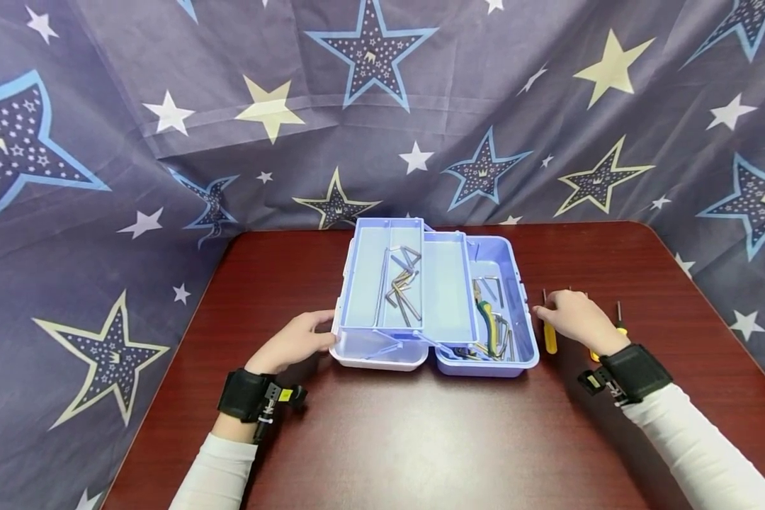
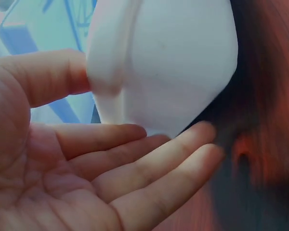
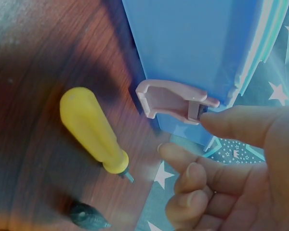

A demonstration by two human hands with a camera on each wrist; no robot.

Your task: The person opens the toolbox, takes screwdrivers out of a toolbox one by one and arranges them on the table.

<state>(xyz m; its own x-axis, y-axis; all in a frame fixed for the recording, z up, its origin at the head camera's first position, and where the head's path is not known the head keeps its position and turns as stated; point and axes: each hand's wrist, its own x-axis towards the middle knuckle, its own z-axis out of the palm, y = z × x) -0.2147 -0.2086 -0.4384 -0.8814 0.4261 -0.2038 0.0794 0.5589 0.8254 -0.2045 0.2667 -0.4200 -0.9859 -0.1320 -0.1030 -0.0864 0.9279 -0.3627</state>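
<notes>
A blue toolbox (image 1: 486,370) lies open on the table, its pale lid (image 2: 178,57) folded out to the left. Several hex keys (image 1: 403,282) lie in its upper tray (image 1: 365,283). Pliers with green and yellow handles (image 1: 488,326) rest in the right compartment among more hex keys. My left hand (image 1: 296,343) touches the lid's near left corner, thumb on the edge and fingers extended. By the toolbox's right side, my right hand (image 1: 580,322) holds nothing. Its thumb is close to the pink latch (image 3: 171,98); whether they touch I cannot tell. A yellow-handled screwdriver (image 3: 94,127) lies beside it.
More yellow-handled tools (image 1: 621,330) lie on the table to the right, partly behind my right hand. A dark-tipped object (image 3: 89,215) shows low in the right wrist view. A star-patterned cloth (image 1: 370,142) hangs behind the red-brown table (image 1: 382,439).
</notes>
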